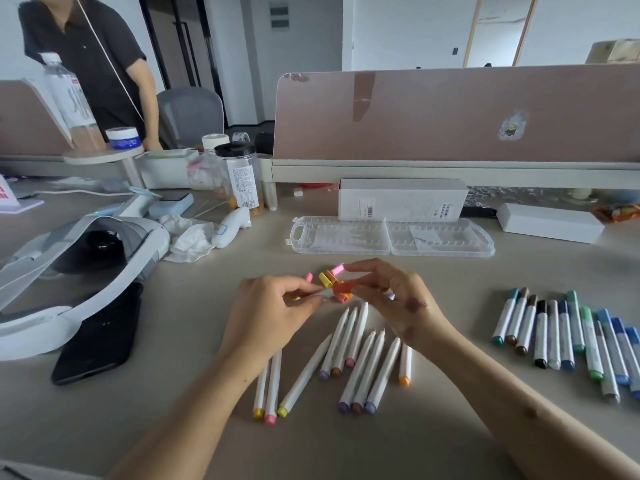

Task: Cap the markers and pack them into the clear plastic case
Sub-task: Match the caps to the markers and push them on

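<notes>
Two bare hands meet over a small heap of loose caps [335,285], short tubes in pink, yellow and orange. The right hand [391,297] pinches a pink cap [337,270] at its fingertips; the left hand [277,306] is curled with thumb and forefinger closed, seemingly on something thin that blurs out. Slim white uncapped markers [349,355] lie fanned on the smooth beige desk [173,393] beneath the wrists. Capped markers [568,337] sit in a row at right, partly cut off. The clear plastic case [393,235], ribbed inside, lies open farther back.
</notes>
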`<state>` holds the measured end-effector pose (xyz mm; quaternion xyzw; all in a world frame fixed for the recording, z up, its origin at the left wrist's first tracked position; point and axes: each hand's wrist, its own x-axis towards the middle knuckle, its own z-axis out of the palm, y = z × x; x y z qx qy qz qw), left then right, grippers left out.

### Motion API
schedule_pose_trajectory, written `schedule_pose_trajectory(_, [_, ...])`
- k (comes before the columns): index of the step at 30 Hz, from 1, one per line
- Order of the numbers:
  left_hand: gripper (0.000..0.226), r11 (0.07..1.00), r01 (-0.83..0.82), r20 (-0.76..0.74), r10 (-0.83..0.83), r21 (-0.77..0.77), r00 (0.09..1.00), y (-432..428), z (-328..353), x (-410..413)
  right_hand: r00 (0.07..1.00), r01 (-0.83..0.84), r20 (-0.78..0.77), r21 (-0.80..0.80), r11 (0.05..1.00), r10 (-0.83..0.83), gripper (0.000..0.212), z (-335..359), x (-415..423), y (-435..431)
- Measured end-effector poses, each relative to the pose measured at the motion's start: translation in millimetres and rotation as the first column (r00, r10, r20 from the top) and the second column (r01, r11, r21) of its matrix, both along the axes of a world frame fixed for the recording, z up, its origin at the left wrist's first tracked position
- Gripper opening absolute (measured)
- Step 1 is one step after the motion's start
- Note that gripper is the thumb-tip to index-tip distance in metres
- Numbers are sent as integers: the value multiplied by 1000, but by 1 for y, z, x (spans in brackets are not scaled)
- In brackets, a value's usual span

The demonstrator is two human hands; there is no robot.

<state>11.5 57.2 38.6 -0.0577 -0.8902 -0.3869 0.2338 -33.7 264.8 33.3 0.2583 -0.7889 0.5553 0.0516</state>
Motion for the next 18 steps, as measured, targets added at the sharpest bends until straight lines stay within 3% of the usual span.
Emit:
schedule_pose_trajectory(2, [7,995,-103,15,103,6,995,-17,4,-2,1000,23,-1,-22,999,-23,21,2,-1,3])
schedule_pose_trajectory(7, [18,944,-327,133,319,47,939,-72,-7,-1,999,45,-14,7,999,-44,19,9,-10,3])
schedule_pose_trajectory(12, [29,918,-397,336,382,-27,861,-89,-27,-1,999,16,-41,213,977,-7,12,2,-19,-18])
schedule_pose_trajectory(15, [31,907,-416,331,414,-68,848,-84,-29,-2,999,11,-53,319,948,6,8,0,-20,-37])
schedule_pose_trajectory(18, [36,906,-418,276,421,-71,864,-81,-29,-1,997,58,-74,459,887,-27,16,-3,-24,-58])
